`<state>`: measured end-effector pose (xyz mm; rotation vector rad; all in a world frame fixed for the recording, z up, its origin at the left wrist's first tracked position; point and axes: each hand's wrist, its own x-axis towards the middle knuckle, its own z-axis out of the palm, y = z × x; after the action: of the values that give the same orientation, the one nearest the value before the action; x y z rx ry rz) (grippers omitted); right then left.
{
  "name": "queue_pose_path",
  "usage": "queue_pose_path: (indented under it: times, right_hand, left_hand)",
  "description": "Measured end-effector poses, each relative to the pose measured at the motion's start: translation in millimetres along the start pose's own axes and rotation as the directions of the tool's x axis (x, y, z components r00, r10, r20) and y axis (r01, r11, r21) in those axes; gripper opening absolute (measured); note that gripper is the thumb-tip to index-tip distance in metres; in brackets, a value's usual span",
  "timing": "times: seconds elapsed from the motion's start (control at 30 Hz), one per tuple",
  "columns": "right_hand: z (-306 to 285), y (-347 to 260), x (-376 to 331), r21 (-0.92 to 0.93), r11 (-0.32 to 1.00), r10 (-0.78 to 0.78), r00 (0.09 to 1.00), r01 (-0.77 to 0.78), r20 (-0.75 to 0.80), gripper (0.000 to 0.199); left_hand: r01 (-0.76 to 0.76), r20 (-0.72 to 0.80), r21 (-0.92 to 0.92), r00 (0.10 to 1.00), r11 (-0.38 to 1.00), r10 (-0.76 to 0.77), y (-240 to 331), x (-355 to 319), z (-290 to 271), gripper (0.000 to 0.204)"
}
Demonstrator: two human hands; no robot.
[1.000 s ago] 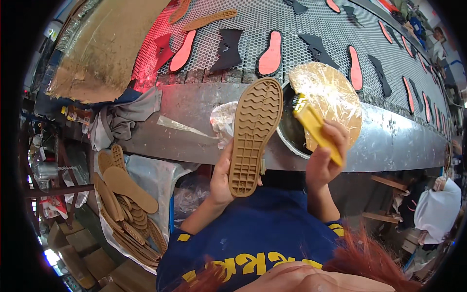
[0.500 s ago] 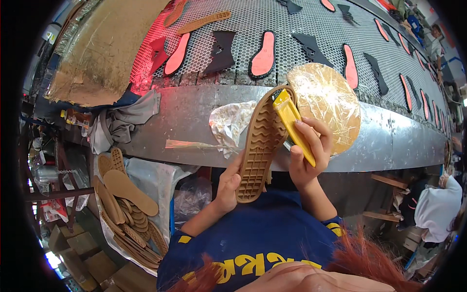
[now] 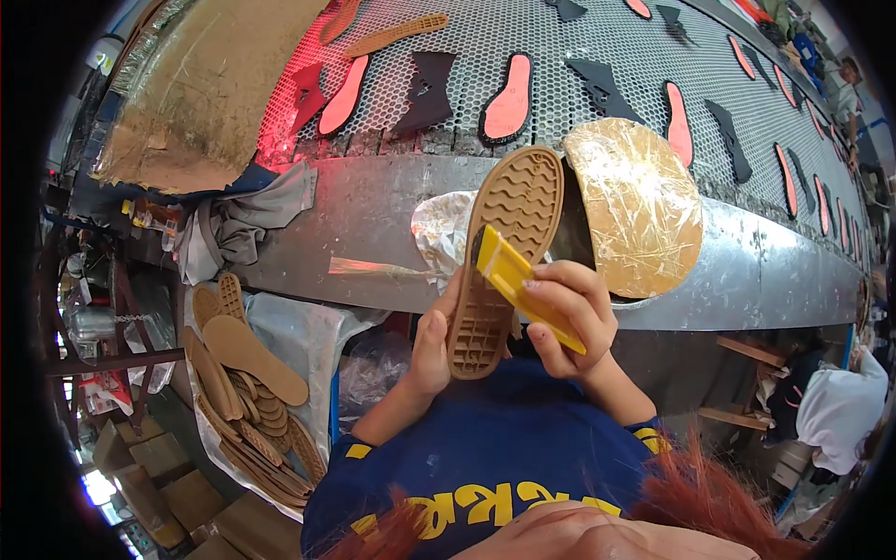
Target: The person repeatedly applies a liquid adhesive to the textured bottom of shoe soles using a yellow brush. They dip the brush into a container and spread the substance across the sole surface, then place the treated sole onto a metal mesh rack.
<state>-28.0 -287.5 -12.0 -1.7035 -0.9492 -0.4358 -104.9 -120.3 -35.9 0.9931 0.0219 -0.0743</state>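
A tan rubber shoe sole (image 3: 519, 201) is held upright, its wavy and gridded tread facing me. My left hand (image 3: 432, 347) is closed round its lower left edge. In my right hand (image 3: 577, 313) is a flat yellow brush (image 3: 527, 289), slanting up to the left across the middle of the sole. The brush's dark end lies at the sole's left edge; whether it touches there I cannot tell. Behind the sole, a round board (image 3: 644, 210) wrapped in clear film covers a container on the metal ledge (image 3: 373, 219).
Beyond the ledge, a mesh conveyor (image 3: 467, 56) carries pink-topped insoles (image 3: 509, 98) and black upper pieces (image 3: 425, 93). Several tan soles (image 3: 257, 359) are piled in a lined bin at my left. A stained cardboard sheet (image 3: 201, 93) and grey cloth (image 3: 243, 219) sit at far left.
My right hand has drawn the yellow brush down and left, from the sole's top to its left edge midway. The sole has turned to show its tread more squarely.
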Motion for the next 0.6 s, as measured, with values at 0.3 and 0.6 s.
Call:
queue_pose_path:
  times: [0.3,0.6]
  right_hand:
    - [3.9,-14.1,-12.5,0.081,0.997,-0.014,0.983,-0.001,0.184,0.037]
    - [3.0,-22.2,-15.1,0.198,0.98,-0.04,0.96,-0.017,0.276,0.037]
  left_hand:
    - [-0.087,-0.129,-0.22,0.99,0.972,0.059,-1.0,19.4,3.8,0.082]
    - [-0.069,-0.142,-0.324,0.99,0.944,0.024,7.1,28.1,-4.8,0.085]
